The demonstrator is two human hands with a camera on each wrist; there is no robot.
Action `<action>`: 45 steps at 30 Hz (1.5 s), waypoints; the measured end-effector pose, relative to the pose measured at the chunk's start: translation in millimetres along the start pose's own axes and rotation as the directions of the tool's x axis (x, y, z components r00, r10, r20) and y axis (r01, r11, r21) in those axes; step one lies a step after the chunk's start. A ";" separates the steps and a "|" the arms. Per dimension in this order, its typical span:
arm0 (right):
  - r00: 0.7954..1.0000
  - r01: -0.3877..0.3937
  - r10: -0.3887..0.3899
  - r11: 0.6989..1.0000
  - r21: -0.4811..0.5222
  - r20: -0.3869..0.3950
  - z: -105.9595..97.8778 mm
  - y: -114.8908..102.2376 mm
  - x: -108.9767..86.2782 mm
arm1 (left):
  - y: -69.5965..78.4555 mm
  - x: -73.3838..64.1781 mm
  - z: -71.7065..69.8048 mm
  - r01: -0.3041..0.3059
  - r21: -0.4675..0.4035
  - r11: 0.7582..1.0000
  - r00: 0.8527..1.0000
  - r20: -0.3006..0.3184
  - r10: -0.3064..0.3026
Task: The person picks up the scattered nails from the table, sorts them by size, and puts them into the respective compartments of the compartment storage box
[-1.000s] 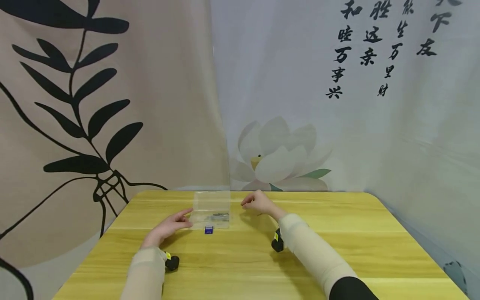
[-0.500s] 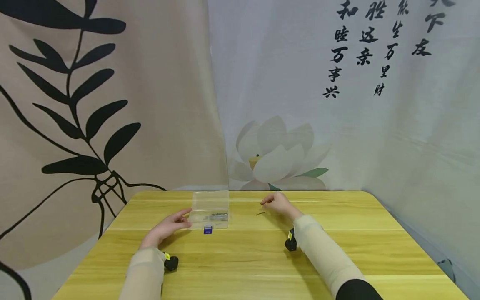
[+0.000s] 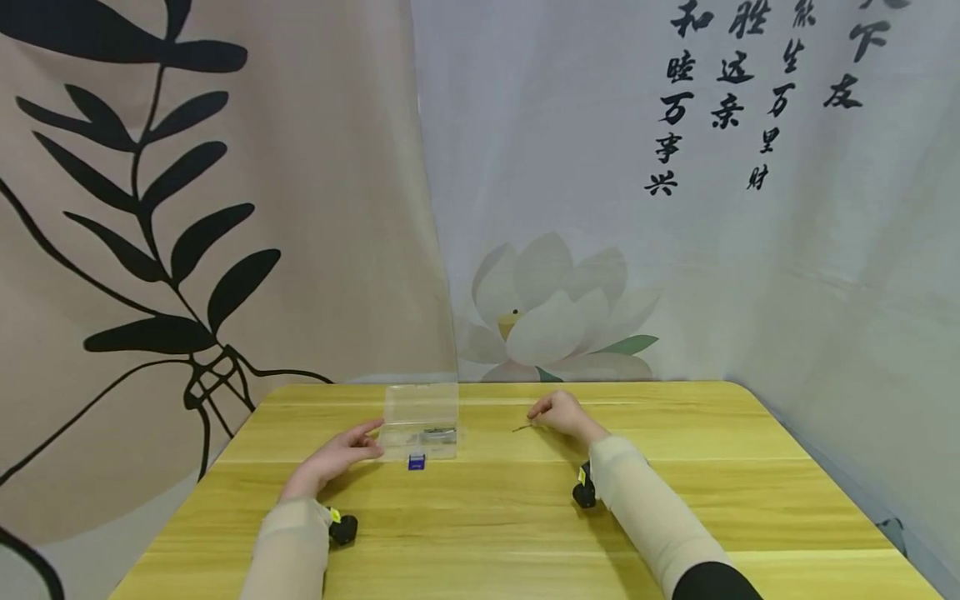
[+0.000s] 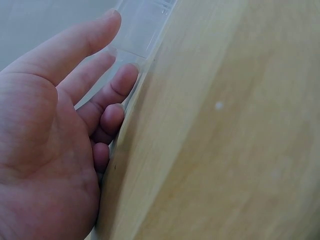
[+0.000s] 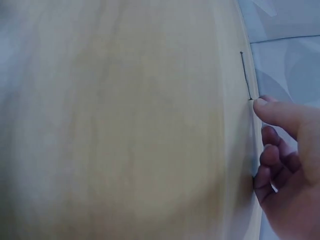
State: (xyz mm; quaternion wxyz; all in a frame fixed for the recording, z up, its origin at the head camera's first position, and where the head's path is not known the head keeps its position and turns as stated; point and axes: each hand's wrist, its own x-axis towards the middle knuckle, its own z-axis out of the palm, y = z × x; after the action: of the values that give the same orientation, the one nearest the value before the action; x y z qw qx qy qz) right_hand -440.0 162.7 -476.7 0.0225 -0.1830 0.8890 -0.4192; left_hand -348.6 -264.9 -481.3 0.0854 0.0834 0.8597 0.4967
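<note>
A clear plastic box (image 3: 397, 451) lies on the table with its lid (image 3: 422, 403) raised toward the back. Thin dark metallic pieces (image 3: 439, 435) are gathered in its right part. My left hand (image 3: 335, 458) rests at the box's left side, thumb and fingers loosely spread against its edge; in the left wrist view the fingertips overlap the clear plastic. To the right, a thin dark nail-like rod (image 5: 245, 76) lies on the wood. My right hand (image 3: 564, 414) is low over the table, thumb and forefinger right at the rod's near end, the other fingers loosely bent.
A small blue tag (image 3: 417, 462) is at the box's front edge. The yellow wood-grain table (image 3: 465, 533) ends at a printed curtain (image 3: 360, 250) close behind the box. Black wrist cameras (image 3: 343, 530) hang by both forearms.
My right hand has moved right, away from the box, and then lowered to the thin rod on the table. My left hand stays at the box.
</note>
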 end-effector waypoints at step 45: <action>0.997 0.070 -0.067 0.994 -0.079 0.041 2.0 -5.5 -3.9 | 2.2 -2.7 -0.1 0.001 0.024 1.000 1.000 -0.002 -0.001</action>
State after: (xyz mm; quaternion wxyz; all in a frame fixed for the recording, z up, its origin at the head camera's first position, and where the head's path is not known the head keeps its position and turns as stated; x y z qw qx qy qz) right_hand -434.3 159.3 -474.3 0.0179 -0.2223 0.8976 -0.3801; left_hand -345.9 -264.5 -479.2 0.0840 0.0836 0.8657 0.4863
